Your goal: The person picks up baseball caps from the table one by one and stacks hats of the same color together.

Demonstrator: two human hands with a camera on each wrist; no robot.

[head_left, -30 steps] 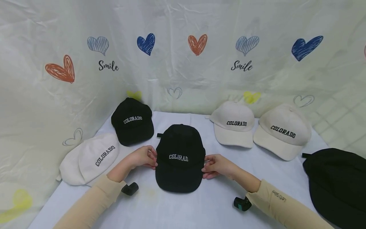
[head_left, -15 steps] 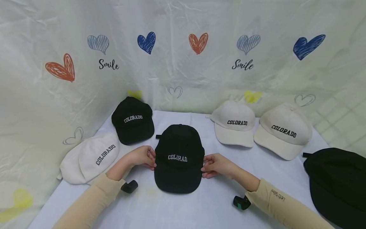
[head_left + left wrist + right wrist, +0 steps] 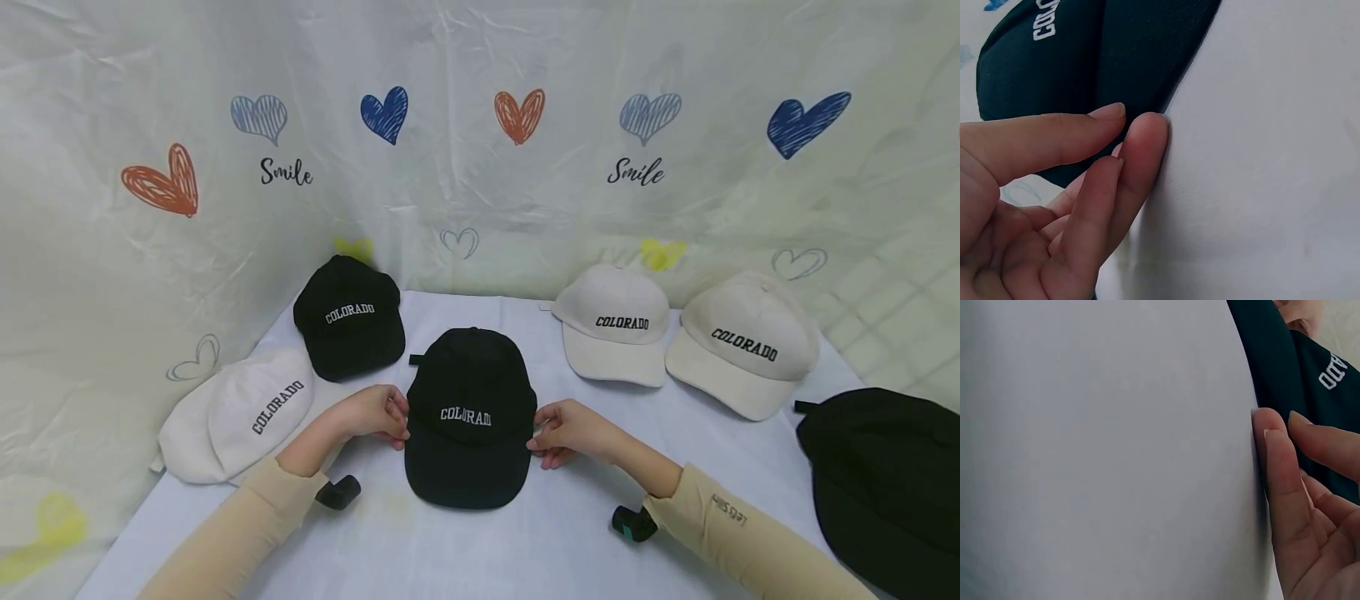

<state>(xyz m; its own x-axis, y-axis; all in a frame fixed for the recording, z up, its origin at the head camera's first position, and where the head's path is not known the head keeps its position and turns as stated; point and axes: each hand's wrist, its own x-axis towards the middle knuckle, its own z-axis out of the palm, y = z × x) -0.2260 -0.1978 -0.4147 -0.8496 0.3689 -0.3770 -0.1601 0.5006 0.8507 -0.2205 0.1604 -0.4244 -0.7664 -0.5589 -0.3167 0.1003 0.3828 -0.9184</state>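
Note:
In the head view a black baseball cap (image 3: 468, 467) lies in the middle of the white table, brim toward me, with white COLORADO lettering on its front. My left hand (image 3: 375, 414) pinches its left edge where brim meets crown. On the opposite edge my right hand (image 3: 566, 432) does the same. The left wrist view shows the left thumb (image 3: 1066, 134) over the dark cloth (image 3: 1141, 44) and the other fingers along its edge. Likewise in the right wrist view, the right thumb (image 3: 1329, 447) lies over the brim (image 3: 1266, 356), fingertips at its rim.
A second black cap (image 3: 348, 333) and a white cap (image 3: 258, 408) lie at the left. Two cream caps (image 3: 615, 358) (image 3: 738, 350) sit at the back right. Another black cap (image 3: 885, 492) is cut off at the right edge. A heart-printed curtain (image 3: 450, 183) hangs behind the table (image 3: 465, 558).
The black cap and both hands stay almost in place, with only a very slight shift left and toward me. The other caps have not moved.

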